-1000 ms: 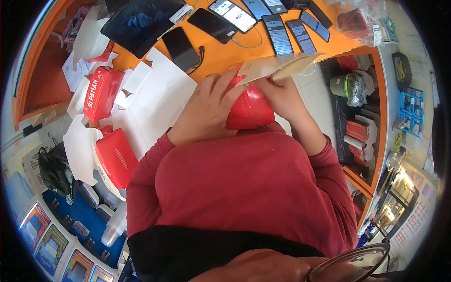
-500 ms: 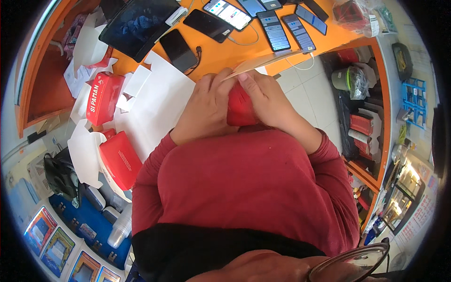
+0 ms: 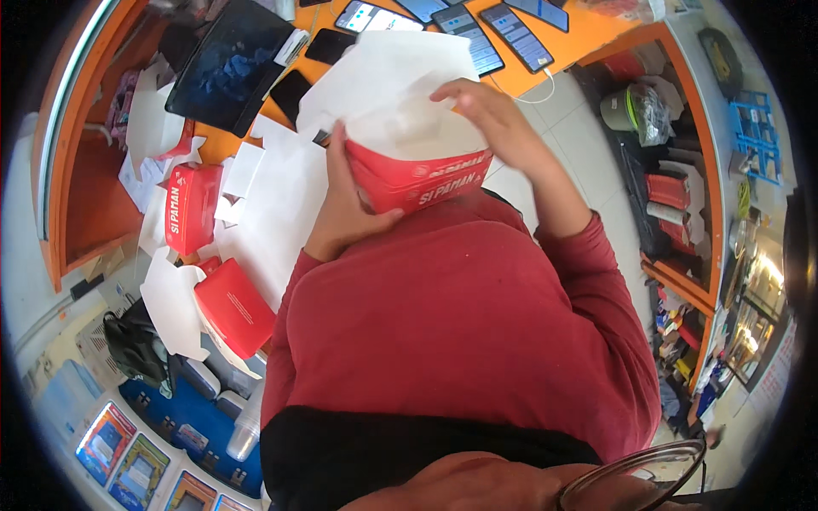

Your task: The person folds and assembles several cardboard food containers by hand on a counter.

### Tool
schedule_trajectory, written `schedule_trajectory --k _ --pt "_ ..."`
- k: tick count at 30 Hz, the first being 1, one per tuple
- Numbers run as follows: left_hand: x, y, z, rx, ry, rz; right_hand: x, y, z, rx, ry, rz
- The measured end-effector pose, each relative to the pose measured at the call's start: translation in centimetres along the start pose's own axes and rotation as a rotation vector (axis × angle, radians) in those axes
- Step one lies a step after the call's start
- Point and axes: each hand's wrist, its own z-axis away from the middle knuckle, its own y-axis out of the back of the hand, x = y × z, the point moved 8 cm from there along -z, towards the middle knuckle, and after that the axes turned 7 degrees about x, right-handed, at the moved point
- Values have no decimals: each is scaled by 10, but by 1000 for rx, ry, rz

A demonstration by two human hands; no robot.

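Note:
A red and white cardboard food box is in front of my chest, its white inside showing and its white lid flap raised on the far side. My left hand grips the box's left end, thumb along the near red wall and fingers up the side. At the box's right far corner is my right hand, its fingers apart and curved over the white inside; whether the fingertips touch the card I cannot tell. Two more red boxes stand to the left, one upright and one tilted, both with white flaps spread.
White flat card covers the orange table's left part. Several phones lie along the far edge, one with a white cable. A dark tablet leans at the far left. Orange shelves with boxes and a bucket stand at the right.
The box has turned from edge-on to show its white inside and red printed wall. My left hand has moved to its left end; my right hand has lifted away from the left and spread its fingers.

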Motion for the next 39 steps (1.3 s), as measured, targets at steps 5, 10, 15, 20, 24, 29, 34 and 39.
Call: schedule_trajectory --k 5,10,15,20,24,29,34,39 --pt "-12 -1 20 -44 396 568 62 13 33 -148 -30 -204" --pt "-13 -4 26 -68 443 527 73 -4 48 30 68 -387" --pt "-7 -7 20 -73 360 507 65 14 50 182 173 -207" --pt "1 -18 -9 56 54 219 -54 0 23 86 479 398" --pt "-4 -16 -26 156 -112 -245 -58 -56 17 -150 325 592" --pt "0 -12 -25 280 -189 -361 -58 -67 18 -14 458 661" --pt "3 0 -20 250 -55 -264 -42 -72 6 -28 424 763" --pt "-14 44 21 255 -4 -358 26 -75 -9 84 509 970"
